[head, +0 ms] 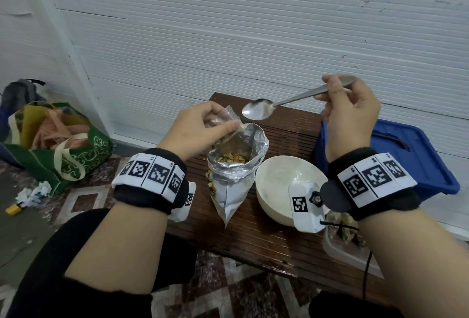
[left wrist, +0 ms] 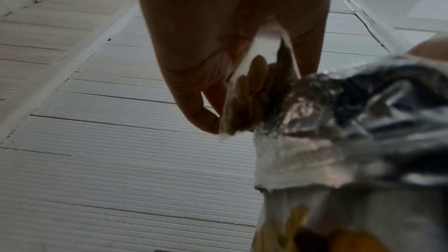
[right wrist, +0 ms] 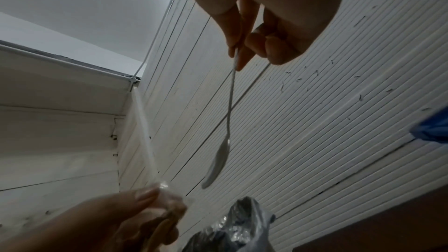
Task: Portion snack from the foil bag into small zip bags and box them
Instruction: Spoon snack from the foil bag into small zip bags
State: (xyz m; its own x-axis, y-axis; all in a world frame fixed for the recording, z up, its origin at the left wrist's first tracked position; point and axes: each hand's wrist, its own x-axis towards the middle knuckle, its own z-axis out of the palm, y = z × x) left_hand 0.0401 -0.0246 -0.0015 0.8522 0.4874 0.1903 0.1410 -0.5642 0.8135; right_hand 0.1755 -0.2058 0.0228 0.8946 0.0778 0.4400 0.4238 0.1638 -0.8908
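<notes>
So the left hand (head: 200, 129) has its grip pinched on a small clear zip bag (head: 225, 121), holding it right at the mouth of the open foil bag (head: 236, 162), which stands on the brown table (head: 266, 239) with snack mix showing inside. The right hand (head: 351, 112) is clamped on a metal spoon (head: 256, 110) by the handle (bowl looks empty), up above the foil bag. A white bowl (head: 279, 180) sits just beside the foil bag, blue box (head: 416, 165) off right.

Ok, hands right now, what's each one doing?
Left hand: pinching small zip bag over the foil bag.
Right hand: holding empty spoon.
</notes>
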